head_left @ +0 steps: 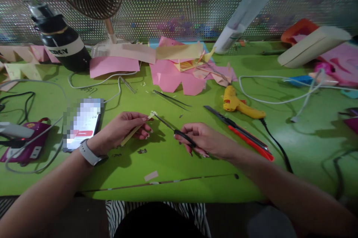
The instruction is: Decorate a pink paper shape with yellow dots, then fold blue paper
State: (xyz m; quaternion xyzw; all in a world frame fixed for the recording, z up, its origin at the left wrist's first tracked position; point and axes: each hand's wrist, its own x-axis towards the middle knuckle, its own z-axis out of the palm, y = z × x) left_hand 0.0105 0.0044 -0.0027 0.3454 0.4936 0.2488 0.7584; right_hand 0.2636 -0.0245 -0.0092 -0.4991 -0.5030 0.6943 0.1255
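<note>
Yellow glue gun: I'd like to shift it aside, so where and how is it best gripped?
I'd take the yellow glue gun by its handle, from above and the right: the handle juts rightward, while the nozzle points to the far side. Grip short of the end, where the black cord comes out.

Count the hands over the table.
2: the left hand, beside the phone, pinching a yellow strip; the right hand, near the glue gun, holding scissors.

The glue gun [242,106] is yellow (table [173,163], green).
</note>
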